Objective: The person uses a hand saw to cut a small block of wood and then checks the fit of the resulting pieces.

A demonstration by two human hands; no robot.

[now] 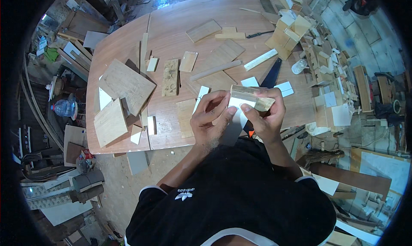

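Close in front of my body, above the table's near edge, I hold a small wooden block [243, 91] against a white board strip [234, 126]. My left hand [209, 117] pinches the left side, its thumb on the white face. My right hand [269, 117] grips the right side, its thumb also on the white face and its fingers around the block's end. A dark saw blade [271, 73] lies just beyond my right hand. White pieces [285, 89] lie beside the blade. How the block and strip are joined, I cannot tell.
On the wooden table [171, 117] lie large boards [128, 85] at left, a board with round recesses [171, 77] and thin panels [227, 53] in the middle. A clear jar [299, 66] stands near stacked wood offcuts [324, 65] at right. A water bottle [64, 108] stands off the left side.
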